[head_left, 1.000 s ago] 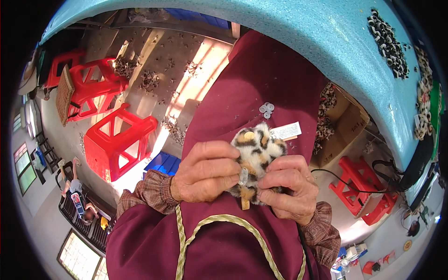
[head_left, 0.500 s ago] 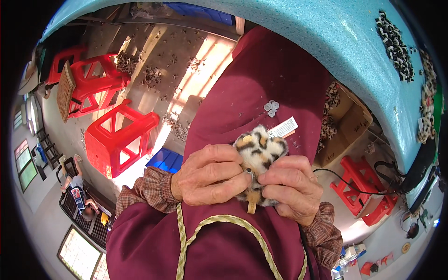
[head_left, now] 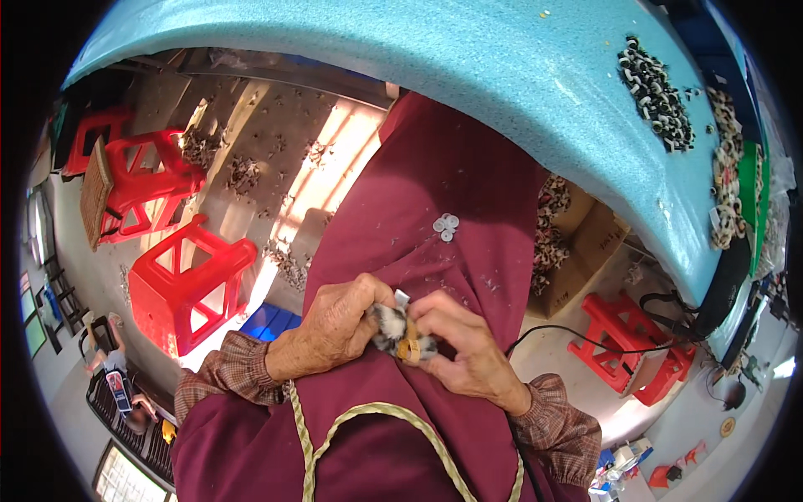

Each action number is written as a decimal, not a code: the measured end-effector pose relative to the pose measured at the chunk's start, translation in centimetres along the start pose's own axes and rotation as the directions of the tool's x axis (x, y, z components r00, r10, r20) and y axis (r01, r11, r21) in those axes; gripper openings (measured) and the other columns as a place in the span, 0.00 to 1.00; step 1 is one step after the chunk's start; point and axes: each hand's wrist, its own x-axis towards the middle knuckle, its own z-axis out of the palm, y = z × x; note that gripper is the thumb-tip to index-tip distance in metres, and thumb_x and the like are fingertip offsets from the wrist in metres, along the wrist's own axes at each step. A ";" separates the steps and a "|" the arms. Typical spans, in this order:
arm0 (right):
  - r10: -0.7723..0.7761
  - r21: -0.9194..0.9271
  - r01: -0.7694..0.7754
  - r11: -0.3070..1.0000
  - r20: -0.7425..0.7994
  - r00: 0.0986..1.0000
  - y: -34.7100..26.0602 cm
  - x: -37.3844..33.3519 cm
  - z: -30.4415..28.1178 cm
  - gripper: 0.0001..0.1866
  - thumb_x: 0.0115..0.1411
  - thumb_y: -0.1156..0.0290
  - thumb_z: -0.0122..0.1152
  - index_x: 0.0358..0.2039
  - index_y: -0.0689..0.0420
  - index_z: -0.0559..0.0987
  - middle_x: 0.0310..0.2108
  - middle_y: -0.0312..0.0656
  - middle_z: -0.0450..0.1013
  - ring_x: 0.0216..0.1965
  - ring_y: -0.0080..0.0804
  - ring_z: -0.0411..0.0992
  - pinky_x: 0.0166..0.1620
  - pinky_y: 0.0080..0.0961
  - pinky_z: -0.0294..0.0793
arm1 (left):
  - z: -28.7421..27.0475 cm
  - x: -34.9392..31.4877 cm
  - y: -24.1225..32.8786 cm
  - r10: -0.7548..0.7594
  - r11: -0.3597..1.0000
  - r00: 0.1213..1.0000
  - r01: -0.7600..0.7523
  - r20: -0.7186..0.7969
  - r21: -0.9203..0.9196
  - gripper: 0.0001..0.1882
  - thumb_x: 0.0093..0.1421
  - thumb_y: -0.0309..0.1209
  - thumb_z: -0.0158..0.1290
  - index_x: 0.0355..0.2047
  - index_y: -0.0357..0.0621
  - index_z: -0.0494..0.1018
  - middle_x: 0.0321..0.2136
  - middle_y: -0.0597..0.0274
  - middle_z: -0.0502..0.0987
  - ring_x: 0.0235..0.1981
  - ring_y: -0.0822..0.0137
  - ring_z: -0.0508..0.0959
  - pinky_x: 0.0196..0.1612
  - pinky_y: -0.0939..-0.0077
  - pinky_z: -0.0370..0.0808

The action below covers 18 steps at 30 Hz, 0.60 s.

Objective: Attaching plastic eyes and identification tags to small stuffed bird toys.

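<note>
the left hand (head_left: 335,325) and right hand (head_left: 470,351) pinch a small spotted plush piece (head_left: 390,328) between them, above a maroon apron (head_left: 410,268). a cluster of whitish discs (head_left: 447,227) lies on the apron, between its side edges. a black-and-white heap (head_left: 657,96) sits toward the right edge of a turquoise table (head_left: 502,92); spotted pieces (head_left: 726,167) line that edge. red stools (head_left: 180,289) stand on the floor (head_left: 230,209).
</note>
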 end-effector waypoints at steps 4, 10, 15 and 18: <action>0.044 0.099 -0.070 0.993 0.246 0.968 1.3 0.2 -1.6 0.13 0.45 0.81 0.65 0.32 0.62 0.73 0.36 0.43 0.70 0.35 0.37 0.71 0.37 0.27 0.70 | 0.4 -0.1 0.2 -0.097 0.987 0.991 0.108 0.097 -0.115 0.07 0.51 0.17 0.52 0.31 0.38 0.67 0.24 0.58 0.74 0.24 0.61 0.77 0.28 0.73 0.72; 0.081 -0.447 -0.211 0.869 -0.291 0.953 5.8 4.9 -6.8 0.07 0.49 0.82 0.59 0.32 0.63 0.77 0.27 0.44 0.75 0.29 0.29 0.75 0.35 0.21 0.73 | 2.2 1.1 -0.6 0.053 0.951 0.997 -0.035 0.050 -0.307 0.10 0.42 0.14 0.55 0.27 0.38 0.72 0.23 0.60 0.73 0.26 0.61 0.76 0.29 0.72 0.72; 0.122 -0.741 -0.176 0.648 -0.127 0.984 8.5 7.0 -5.7 0.06 0.49 0.77 0.60 0.30 0.59 0.76 0.28 0.49 0.75 0.32 0.50 0.74 0.36 0.40 0.73 | 2.5 1.2 -0.9 0.141 0.934 0.990 -0.125 0.026 -0.334 0.10 0.40 0.15 0.55 0.26 0.38 0.73 0.22 0.61 0.74 0.26 0.62 0.75 0.31 0.70 0.73; 0.126 -0.789 -0.174 0.590 -0.123 0.984 9.9 7.7 -5.2 0.07 0.49 0.77 0.60 0.31 0.58 0.77 0.28 0.48 0.75 0.32 0.49 0.74 0.36 0.39 0.74 | 2.6 1.0 -0.9 0.158 0.926 0.987 -0.150 -0.005 -0.347 0.10 0.40 0.15 0.56 0.26 0.39 0.74 0.22 0.61 0.74 0.26 0.62 0.75 0.33 0.69 0.73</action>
